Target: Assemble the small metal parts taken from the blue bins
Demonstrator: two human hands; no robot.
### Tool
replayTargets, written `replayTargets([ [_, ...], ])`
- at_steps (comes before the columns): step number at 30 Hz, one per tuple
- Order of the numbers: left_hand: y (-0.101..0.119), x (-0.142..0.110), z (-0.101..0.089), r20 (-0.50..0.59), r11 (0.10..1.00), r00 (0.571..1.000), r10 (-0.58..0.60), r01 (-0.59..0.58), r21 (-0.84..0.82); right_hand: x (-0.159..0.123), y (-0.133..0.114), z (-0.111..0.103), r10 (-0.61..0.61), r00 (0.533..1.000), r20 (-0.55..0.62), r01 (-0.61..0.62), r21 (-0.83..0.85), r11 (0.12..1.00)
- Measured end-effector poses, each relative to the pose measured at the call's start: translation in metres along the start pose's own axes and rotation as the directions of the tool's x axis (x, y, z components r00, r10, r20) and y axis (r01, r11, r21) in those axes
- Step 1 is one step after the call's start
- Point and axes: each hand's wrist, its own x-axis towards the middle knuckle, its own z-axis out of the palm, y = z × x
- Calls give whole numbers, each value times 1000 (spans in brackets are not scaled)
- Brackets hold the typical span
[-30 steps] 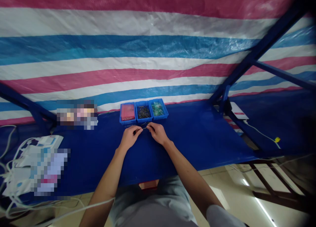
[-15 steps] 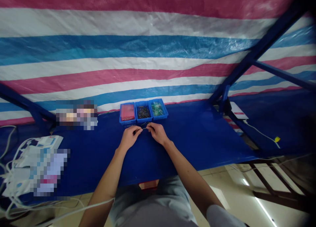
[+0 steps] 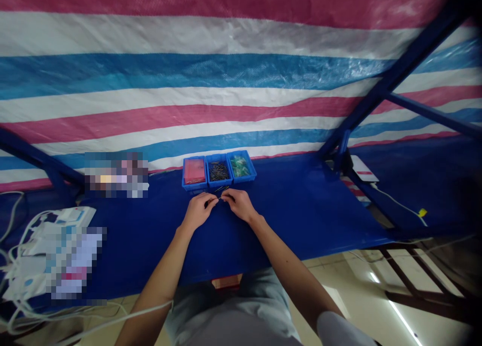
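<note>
My left hand point(image 3: 201, 208) is closed in a pinch on one end of a thin metal piece point(image 3: 220, 198), too small to name with certainty. Fingertips of my right hand point(image 3: 238, 204) pinch its other end, leaving only a short gap between the hands. Just beyond them, several dark, slender metal pieces point(image 3: 222, 189) lie on the blue table. A blue bin point(image 3: 219, 182) behind holds many similar dark, screw-like pieces. To its left stands a blue bin point(image 3: 195, 186) of flat red plastic packets point(image 3: 195, 170); to its right, a blue bin point(image 3: 244, 178) of green and clear pieces point(image 3: 240, 165).
Blue sheeting covers the table point(image 3: 301, 205). White cables and a power strip point(image 3: 81, 215) crowd the left, beside blurred-out items. Blue metal posts point(image 3: 361, 110) frame a striped tarp point(image 3: 226, 70). A white device point(image 3: 363, 168) with a cable sits at right.
My hands have drawn slightly closer together, and my right fingertips have shifted a little left and down. Less of the thin metal piece shows between them. The bins have not moved.
</note>
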Motion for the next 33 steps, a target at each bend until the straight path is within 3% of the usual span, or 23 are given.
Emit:
replayTargets([
  [18, 1, 1, 0, 14, 1000, 1000, -1, 1, 13, -3, -2, 3, -109, 994, 33, 112, -94, 989],
  [33, 0, 1, 0, 0, 1000, 1000, -21, 21, -4, -2, -3, 2, -116, 993, 36, 120, -134, 984],
])
